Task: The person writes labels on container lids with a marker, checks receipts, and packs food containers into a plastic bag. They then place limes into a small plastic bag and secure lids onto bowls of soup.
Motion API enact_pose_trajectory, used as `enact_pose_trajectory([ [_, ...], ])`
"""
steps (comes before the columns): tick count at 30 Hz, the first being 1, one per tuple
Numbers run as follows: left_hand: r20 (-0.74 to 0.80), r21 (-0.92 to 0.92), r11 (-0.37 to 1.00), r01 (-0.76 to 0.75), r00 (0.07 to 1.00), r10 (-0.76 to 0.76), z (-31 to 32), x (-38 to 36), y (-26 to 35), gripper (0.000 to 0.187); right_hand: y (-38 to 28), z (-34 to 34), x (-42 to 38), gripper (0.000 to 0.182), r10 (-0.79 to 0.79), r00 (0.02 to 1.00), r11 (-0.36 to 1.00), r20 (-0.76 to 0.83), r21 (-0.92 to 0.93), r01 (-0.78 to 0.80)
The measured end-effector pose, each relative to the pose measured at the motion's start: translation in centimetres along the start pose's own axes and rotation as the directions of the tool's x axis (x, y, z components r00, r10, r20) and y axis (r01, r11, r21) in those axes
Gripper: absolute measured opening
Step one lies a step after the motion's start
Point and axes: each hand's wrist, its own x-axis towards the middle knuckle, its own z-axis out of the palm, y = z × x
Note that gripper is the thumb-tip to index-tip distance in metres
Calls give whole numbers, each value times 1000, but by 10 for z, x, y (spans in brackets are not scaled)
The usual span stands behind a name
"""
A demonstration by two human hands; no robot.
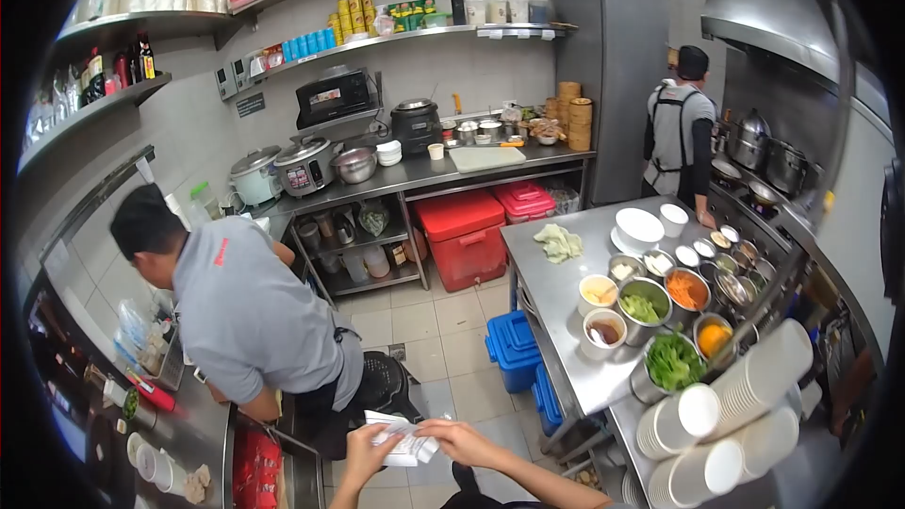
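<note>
Low in the head view, my left hand [366, 448] and my right hand [458, 437] both hold a crumpled white paper slip [401, 439] between them, over the tiled floor. The left hand grips its left side from below. The right hand's fingers pinch its right end. My forearms run down out of the frame.
A person in a grey shirt [250, 320] bends over the left counter just ahead. Another person [681, 127] stands at the stove at the back right. A steel prep table [566, 320] holds bowls of ingredients and stacked white bowls [745, 405]. Red bin [464, 238] and blue crates [514, 349] sit on the floor.
</note>
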Motion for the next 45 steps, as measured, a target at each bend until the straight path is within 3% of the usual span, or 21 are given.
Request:
enact_pose_trajectory([
  [4, -87, 103, 988, -118, 988, 127, -24, 84, -24, 27, 46, -31, 70, 51, -25, 995, 994, -98, -108, 14],
  [7, -165, 184, 981, -69, 981, 100, -40, 157, -54, 28, 67, -88, 103, 59, 199, 947, 976, -254, -33, -214],
  [8, -147, 187, 981, -52, 986, 80, -44, 181, -67, 39, 79, -107, 110, 62, 263, 916, 962, -302, 10, -273],
  [10, -159, 186, 980, -69, 982, 100, -44, 236, -88, 45, 114, -139, 113, 69, 87, 911, 886, -403, -386, -255],
  [12, -138, 172, 979, -110, 981, 134, -39, 289, -99, 53, 115, -169, 119, 71, 331, 827, 891, -455, -137, -432],
  [15, -117, 160, 973, -166, 976, 186, -22, 368, -108, 51, 128, -205, 131, 70, 359, 733, 885, -578, -39, -464],
  [18, -4, 81, 980, -180, 983, 181, 4, 433, -106, 45, 156, -231, 159, 68, 351, 677, 859, -647, -64, -507],
  [20, 76, 56, 982, -178, 982, 174, 25, 477, -120, 43, 176, -248, 193, 67, 342, 695, 890, -632, -19, -455],
  [21, 178, 13, 992, -122, 977, 118, 35, 495, -125, 43, 186, -254, 210, 66, 342, 704, 903, -622, 9, -430],
  [22, 283, -21, 998, -61, 957, 64, 45, 514, -127, 43, 208, -262, 226, 65, 314, 739, 883, -596, -102, -458],
  [23, 390, -49, 999, 6, 921, 14, 54, 530, -126, 44, 217, -271, 249, 62, 261, 794, 892, -549, -177, -415],
  [25, 542, -202, 979, 36, 836, 81, 73, 559, -120, 44, 246, -282, 295, 56, 250, 850, 945, -463, -77, -319],
  [26, 605, -269, 961, 56, 787, 124, 77, 575, -119, 45, 254, -288, 321, 54, 184, 888, 959, -422, -121, -256],
  [29, 746, -403, 857, 321, 657, 105, 101, 612, -153, 41, 274, -302, 397, 56, 18, 951, 981, -310, -179, -77],
  [33, 579, -560, 774, 296, 808, 110, 111, 678, -136, 33, 307, -335, 473, 58, -82, 970, 993, -231, -99, 61],
  [34, 513, -549, 783, 293, 858, 38, 112, 696, -131, 31, 322, -344, 488, 60, -54, 973, 998, -225, -41, 46],
  [37, 367, -437, 889, 135, 929, 39, 118, 769, -132, 31, 358, -380, 532, 61, -131, 960, 970, -247, -234, 72],
  [38, 301, -305, 952, -15, 947, 111, 120, 800, -142, 34, 371, -394, 548, 61, -187, 946, 942, -266, -321, 96],
  [41, 184, -98, 982, -161, 967, 177, 110, 894, -126, 38, 402, -445, 596, 60, -211, 907, 912, -364, -408, 48],
  [42, 167, -53, 976, -211, 962, 217, 109, 927, -127, 39, 414, -459, 609, 56, -99, 903, 957, -417, -289, -29],
  [45, 166, -62, 950, -306, 936, 312, 102, 1021, -112, 38, 451, -512, 648, 50, -119, 885, 939, -450, -340, -47],
])
